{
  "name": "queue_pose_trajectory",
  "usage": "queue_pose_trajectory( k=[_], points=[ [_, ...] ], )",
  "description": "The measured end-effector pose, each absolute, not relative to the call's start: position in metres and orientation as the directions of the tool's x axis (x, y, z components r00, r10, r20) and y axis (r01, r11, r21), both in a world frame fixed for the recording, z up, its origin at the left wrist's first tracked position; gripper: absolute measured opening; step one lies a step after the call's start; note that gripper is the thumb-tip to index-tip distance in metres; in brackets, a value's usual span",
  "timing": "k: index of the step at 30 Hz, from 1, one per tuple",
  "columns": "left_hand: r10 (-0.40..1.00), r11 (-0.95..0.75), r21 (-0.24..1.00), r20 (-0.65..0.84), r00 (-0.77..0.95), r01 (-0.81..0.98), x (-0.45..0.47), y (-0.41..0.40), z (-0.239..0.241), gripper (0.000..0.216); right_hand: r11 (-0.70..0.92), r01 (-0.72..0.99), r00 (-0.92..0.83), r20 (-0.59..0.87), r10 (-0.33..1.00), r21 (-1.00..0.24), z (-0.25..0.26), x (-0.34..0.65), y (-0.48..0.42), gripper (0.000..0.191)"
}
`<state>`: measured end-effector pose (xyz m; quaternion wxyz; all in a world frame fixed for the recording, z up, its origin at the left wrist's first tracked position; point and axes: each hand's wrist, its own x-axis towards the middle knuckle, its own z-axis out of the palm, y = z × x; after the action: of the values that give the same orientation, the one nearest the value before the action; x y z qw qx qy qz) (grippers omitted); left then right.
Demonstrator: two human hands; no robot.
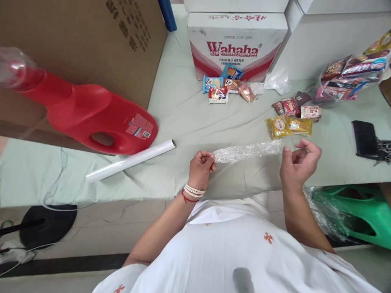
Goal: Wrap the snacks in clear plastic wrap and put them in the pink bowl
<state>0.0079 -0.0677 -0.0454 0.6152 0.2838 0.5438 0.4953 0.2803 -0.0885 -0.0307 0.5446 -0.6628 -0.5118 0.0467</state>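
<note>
My left hand (201, 167) is closed in a fist on one end of a crumpled strip of clear plastic film (247, 151), stretched out above the pale green table cover (183, 118). My right hand (299, 161) pinches the film's other end, its remaining fingers curled loosely. Just beyond the film lie two yellow snack packets (288, 126).
A white roll (131, 160) lies left of my hands, by a red detergent jug (91, 118) against a cardboard box (91, 36). A Wahaha carton (236, 44) stands at the back with small snack packs (226, 87) before it. Bagged snacks (351, 77), a black phone (365, 138), a green jug (354, 211) sit right.
</note>
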Motion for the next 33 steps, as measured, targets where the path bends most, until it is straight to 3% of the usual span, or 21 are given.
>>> queue_pose_trajectory(
  k=[2, 4, 6, 8, 15, 21, 25, 29, 33],
  points=[
    [0.917, 0.359, 0.888, -0.393, -0.069, -0.288, 0.007, -0.063, -0.047, 0.035, 0.290, 0.764, 0.126, 0.574, 0.809, -0.577, -0.022, 0.269, -0.090, 0.024],
    [0.916, 0.369, 0.886, -0.398, -0.052, -0.281, 0.006, -0.057, -0.048, 0.033, 0.461, 0.738, -0.206, 0.487, 0.849, -0.492, -0.020, 0.254, -0.084, 0.021],
    [0.912, 0.386, 0.880, -0.409, -0.028, -0.276, 0.005, -0.052, -0.049, 0.033, 0.536, 0.691, -0.375, 0.394, 0.839, -0.485, -0.026, 0.237, -0.072, 0.025],
    [0.908, 0.401, 0.873, -0.418, -0.003, -0.277, 0.004, -0.047, -0.049, 0.034, 0.549, 0.672, -0.436, 0.333, 0.836, -0.498, -0.038, 0.224, -0.060, 0.019],
    [0.912, 0.385, 0.806, -0.407, 0.052, -0.449, 0.004, -0.032, -0.047, 0.044, 0.289, 0.556, -0.308, 0.129, 0.943, -0.779, -0.055, 0.204, -0.042, 0.015],
    [0.894, 0.438, 0.770, -0.430, 0.131, -0.463, 0.014, -0.028, -0.049, 0.035, 0.223, 0.582, -0.255, 0.085, 0.963, -0.782, -0.060, 0.197, -0.048, 0.019],
    [0.911, 0.399, 0.818, -0.404, 0.079, -0.414, 0.017, -0.029, -0.051, 0.035, 0.171, 0.606, -0.202, 0.058, 0.978, -0.777, -0.065, 0.196, -0.043, 0.014],
    [0.928, 0.320, 0.919, -0.353, -0.118, -0.230, 0.021, -0.035, -0.053, 0.040, -0.029, 0.428, -0.033, -0.048, 0.998, -0.903, -0.058, 0.195, -0.039, 0.016],
    [0.937, 0.349, 0.937, -0.349, 0.003, -0.032, 0.030, -0.040, -0.056, 0.039, -0.176, 0.242, -0.021, -0.187, 0.982, -0.954, -0.047, 0.192, -0.040, 0.021]
  ],
)
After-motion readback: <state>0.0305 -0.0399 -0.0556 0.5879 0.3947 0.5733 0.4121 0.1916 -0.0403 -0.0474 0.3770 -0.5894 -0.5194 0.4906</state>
